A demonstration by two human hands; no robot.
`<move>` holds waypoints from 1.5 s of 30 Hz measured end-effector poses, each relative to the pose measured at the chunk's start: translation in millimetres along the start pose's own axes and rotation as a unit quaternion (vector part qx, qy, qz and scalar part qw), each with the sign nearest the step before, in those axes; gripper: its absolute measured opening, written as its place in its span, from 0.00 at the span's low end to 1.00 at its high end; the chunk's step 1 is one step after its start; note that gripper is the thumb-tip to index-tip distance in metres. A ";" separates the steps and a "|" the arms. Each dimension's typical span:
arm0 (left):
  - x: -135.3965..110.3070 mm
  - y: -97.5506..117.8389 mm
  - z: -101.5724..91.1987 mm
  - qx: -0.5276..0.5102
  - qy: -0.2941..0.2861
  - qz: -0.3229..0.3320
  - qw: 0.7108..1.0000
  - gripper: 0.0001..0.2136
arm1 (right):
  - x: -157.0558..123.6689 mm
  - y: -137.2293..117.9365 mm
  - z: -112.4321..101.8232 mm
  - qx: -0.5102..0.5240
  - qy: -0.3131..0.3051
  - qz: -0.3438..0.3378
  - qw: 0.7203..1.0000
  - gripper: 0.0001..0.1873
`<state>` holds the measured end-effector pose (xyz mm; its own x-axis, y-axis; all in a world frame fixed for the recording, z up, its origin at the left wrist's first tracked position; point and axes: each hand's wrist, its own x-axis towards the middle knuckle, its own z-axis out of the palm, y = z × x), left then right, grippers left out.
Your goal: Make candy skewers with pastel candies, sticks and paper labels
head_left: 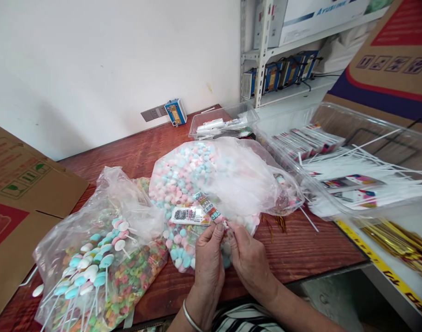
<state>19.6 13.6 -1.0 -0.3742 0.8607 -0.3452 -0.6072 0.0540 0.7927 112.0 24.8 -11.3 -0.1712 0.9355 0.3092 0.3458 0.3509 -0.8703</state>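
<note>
Both hands meet over the front of a clear bag of pastel candies, coloured pink, blue and white. My left hand is closed, thumb and fingers pinching the lower end of a small printed plastic packet that points up and away. My right hand pinches at the same end, its fingertips close beside the left thumb; exactly what lies between them is partly hidden. Behind the left hand, another white printed packet rests on the candy bag.
At left, candies on white sticks lie on a bag of colourful ring-shaped candies. Clear trays hold packets at the back and white sticks at right. Gold ties lie near the yellow strip. Cardboard boxes flank the wooden table.
</note>
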 end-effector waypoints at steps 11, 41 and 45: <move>-9.1 30.8 -21.9 0.102 -0.245 -0.119 0.957 0.13 | -4.4 -7.8 -12.8 0.631 -0.377 0.340 0.586 0.20; 0.5 43.3 -34.2 0.598 -0.230 0.310 0.702 0.12 | -25.7 33.6 -91.6 -0.388 -0.009 0.106 0.916 0.09; -3.5 27.9 -27.1 0.646 -0.215 0.387 0.622 0.15 | -25.8 0.9 -82.6 -0.329 0.020 0.007 0.944 0.10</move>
<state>-15.1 -1.6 8.8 0.1871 0.9231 0.3361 0.8120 -0.3378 0.4759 193.0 4.5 11.7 -0.1314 0.9365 0.3252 0.8487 0.2758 -0.4512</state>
